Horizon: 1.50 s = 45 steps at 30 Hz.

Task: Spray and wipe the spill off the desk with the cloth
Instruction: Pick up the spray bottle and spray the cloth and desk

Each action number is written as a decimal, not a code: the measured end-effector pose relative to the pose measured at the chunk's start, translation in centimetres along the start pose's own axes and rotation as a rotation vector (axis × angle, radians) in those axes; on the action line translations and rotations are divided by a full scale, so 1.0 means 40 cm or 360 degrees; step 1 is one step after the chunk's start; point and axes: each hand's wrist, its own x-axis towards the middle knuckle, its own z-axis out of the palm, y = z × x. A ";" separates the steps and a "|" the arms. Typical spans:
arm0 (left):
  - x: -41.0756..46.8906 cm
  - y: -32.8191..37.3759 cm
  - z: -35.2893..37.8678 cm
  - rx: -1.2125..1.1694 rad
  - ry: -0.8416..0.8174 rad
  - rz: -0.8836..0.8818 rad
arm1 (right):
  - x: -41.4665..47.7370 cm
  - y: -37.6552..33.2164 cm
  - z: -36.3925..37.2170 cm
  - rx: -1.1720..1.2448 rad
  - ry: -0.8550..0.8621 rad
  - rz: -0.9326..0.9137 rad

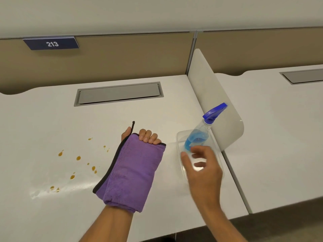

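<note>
A folded purple cloth [132, 170] with a black edge lies over the back of my left hand [148, 137], whose fingers curl over its far edge and grip it above the white desk [43, 119]. Several small brown spill drops [76, 165] dot the desk to the left of the cloth. A clear spray bottle [201, 135] with blue liquid and a blue trigger head leans in a clear plastic tray [180, 137] at the desk's right edge. My right hand [201, 165] hovers over the tray just short of the bottle, fingers spread, holding nothing.
A grey cable hatch [118, 93] is set into the desk's far side. A white rounded divider panel [215, 102] stands right behind the bottle, between this desk and the neighbouring desk [279, 128]. A tan partition with a sign reading 213 [51, 43] runs along the back.
</note>
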 end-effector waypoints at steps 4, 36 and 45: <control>0.008 0.009 -0.012 0.0013 -0.0018 -0.0053 | 0.124 0.104 0.004 -0.0006 0.0373 0.0186; -0.046 0.039 -0.001 0.0132 0.0260 0.0148 | 0.294 -0.002 -0.037 0.0295 0.0165 -0.0267; -0.040 0.066 0.005 0.0088 0.0173 0.0144 | 0.114 -0.134 -0.062 0.0303 -0.0791 -0.0140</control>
